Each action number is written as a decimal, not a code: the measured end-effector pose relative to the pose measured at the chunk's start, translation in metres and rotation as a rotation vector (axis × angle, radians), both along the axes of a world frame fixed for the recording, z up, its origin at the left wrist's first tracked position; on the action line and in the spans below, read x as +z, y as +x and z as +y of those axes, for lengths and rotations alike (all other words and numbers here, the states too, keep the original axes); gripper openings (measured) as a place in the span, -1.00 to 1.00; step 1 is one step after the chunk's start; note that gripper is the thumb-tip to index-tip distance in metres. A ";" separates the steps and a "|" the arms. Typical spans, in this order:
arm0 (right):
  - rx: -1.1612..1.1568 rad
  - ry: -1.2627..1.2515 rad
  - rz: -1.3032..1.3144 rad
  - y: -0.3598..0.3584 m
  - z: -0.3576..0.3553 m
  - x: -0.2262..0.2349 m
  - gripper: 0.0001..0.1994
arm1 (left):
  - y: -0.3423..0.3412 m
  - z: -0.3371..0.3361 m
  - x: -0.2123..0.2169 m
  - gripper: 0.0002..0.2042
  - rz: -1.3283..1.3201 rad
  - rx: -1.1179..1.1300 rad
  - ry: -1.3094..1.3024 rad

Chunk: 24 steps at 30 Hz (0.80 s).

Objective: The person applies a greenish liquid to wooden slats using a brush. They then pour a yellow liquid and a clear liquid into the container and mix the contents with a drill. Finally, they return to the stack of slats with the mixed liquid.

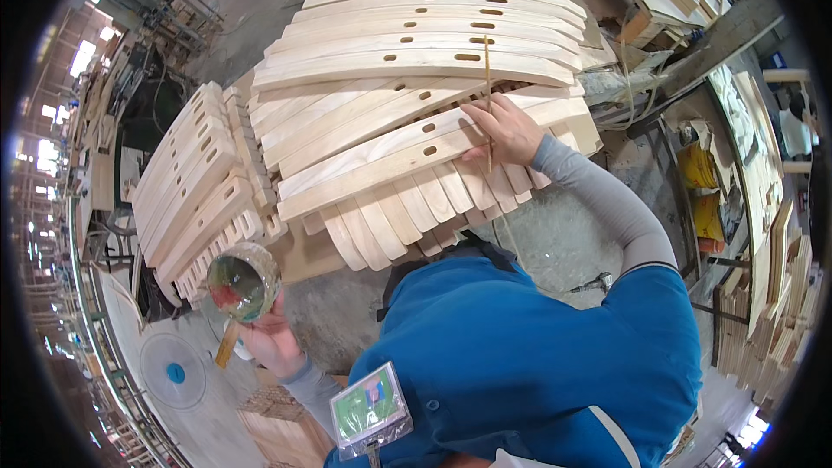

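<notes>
My left hand (274,338), at the lower left, grips a round, stained pot (245,282) from underneath and beside it. Its inside looks greenish with a reddish patch, and the rim is crusted. A flat yellowish strip (227,345) sticks out below the pot; whether the hand holds it too, I cannot tell. My right hand (511,132) is closed on a thin wooden stick (487,65) above the stacked boards. Under that hand lies a pale wooden slat (381,175) with oval slots, its right part covered by the fingers.
Rows of curved slotted slats (416,43) fill the pile beyond my hands. Another stack (186,182) stands at the left. Round-ended slats (381,230) jut toward me. A fan (175,371) is at the lower left, a metal beam (719,48) at the upper right.
</notes>
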State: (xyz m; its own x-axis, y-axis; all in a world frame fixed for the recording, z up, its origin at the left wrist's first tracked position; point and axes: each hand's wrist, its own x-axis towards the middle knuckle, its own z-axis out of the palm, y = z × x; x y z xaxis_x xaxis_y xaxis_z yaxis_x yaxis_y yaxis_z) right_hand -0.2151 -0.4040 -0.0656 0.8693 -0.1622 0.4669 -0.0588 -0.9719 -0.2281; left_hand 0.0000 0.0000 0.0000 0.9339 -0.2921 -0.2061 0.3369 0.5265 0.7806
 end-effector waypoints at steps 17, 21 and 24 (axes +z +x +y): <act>-0.183 0.762 -0.556 -0.005 0.122 0.138 -0.83 | 0.019 -0.112 0.022 -0.76 -0.494 -0.275 0.088; 0.107 0.964 -0.784 0.028 0.169 0.151 -0.81 | 0.023 -0.120 0.035 -0.75 -0.641 -0.328 0.095; -0.004 0.665 -0.769 0.051 0.180 0.138 -0.81 | 0.029 -0.122 0.039 -0.76 -0.668 -0.332 0.048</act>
